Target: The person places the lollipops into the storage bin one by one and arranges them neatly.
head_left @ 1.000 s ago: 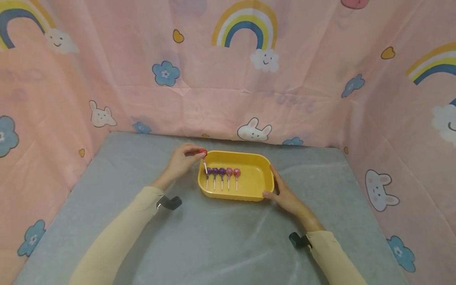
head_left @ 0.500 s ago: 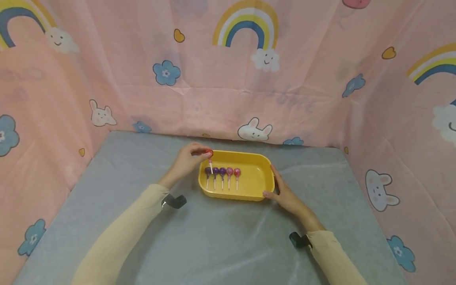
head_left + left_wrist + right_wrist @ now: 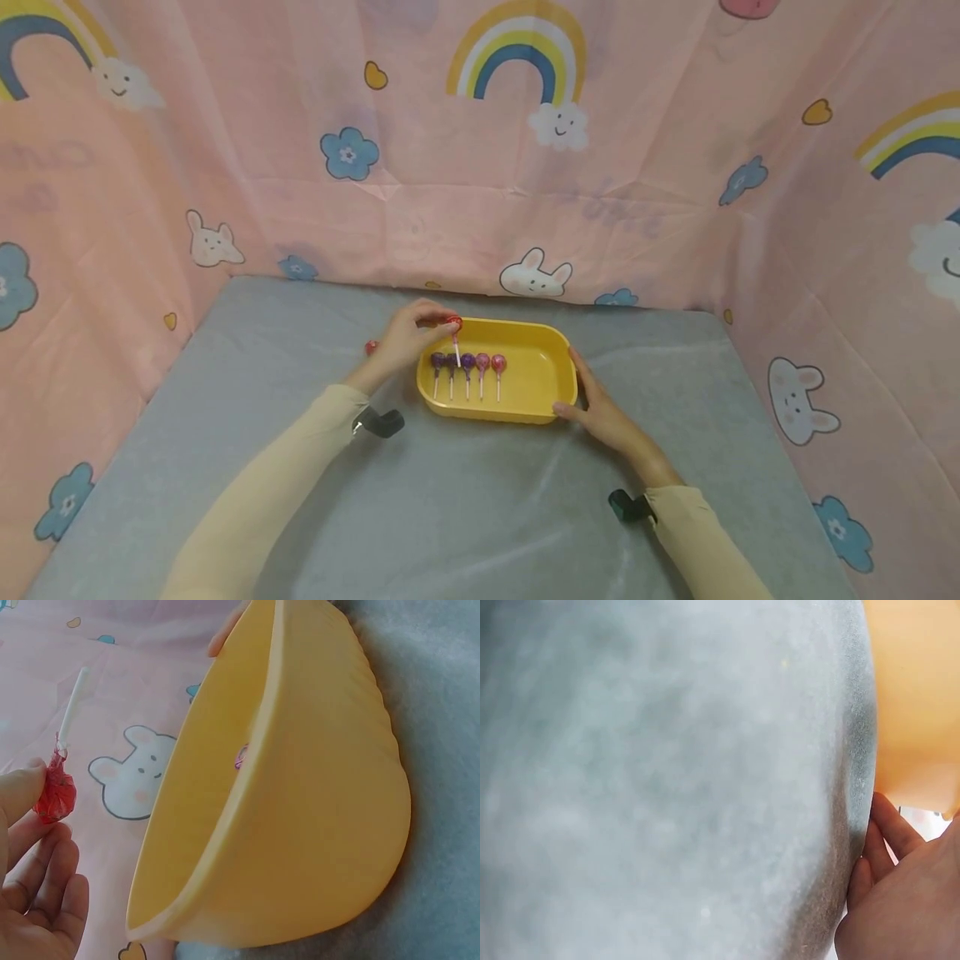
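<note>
My left hand (image 3: 408,342) pinches a red-wrapped lollipop (image 3: 454,324) by its head between thumb and fingertips, over the left part of a yellow tray (image 3: 555,340). In the head view its white stick points down; the left wrist view shows the red wrapper (image 3: 56,796) at the thumb, the other fingers loosely curled. Several lollipops lie in a row inside the tray, heads toward the back: purple ones (image 3: 468,362) at left, then a pink one (image 3: 483,362) and a pinkish-red one (image 3: 499,363). My right hand (image 3: 607,414) grips the tray's right end, thumb at the front corner.
A small red ball-shaped thing (image 3: 372,347) lies on the grey table cover (image 3: 480,508), partly hidden behind the left wrist. Pink printed curtains (image 3: 420,225) close off the back and both sides. A dark camera mount sits on each wrist.
My left hand has moved right with the red lollipop, from the tray's left edge to over the purple lollipops. The small red thing has come into view behind it. The right hand stays put.
</note>
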A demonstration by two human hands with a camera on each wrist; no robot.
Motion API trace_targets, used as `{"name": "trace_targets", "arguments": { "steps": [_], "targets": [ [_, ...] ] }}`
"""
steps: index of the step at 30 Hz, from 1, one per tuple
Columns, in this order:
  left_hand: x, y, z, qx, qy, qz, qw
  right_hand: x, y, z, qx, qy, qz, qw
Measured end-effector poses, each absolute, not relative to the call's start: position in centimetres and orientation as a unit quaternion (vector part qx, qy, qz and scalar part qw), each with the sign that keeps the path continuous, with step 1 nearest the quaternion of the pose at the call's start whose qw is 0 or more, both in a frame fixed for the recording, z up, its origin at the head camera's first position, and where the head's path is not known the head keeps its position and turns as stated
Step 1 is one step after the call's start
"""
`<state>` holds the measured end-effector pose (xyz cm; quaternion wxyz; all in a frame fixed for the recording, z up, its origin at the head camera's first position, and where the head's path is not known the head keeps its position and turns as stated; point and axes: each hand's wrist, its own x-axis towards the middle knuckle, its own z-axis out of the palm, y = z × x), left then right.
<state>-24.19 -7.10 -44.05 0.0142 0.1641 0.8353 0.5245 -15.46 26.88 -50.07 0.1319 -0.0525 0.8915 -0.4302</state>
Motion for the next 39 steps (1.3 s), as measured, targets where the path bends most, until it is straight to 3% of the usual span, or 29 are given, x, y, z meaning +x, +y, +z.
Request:
{"name": "trace_targets", "arguments": {
  "steps": [39],
  "targets": [
    [-25.4, -2.9, -44.5, 0.248, 0.840, 0.480, 0.043, -15.6, 27.1, -50.2, -0.071, 0.888, -0.438, 0.123]
  ]
}}
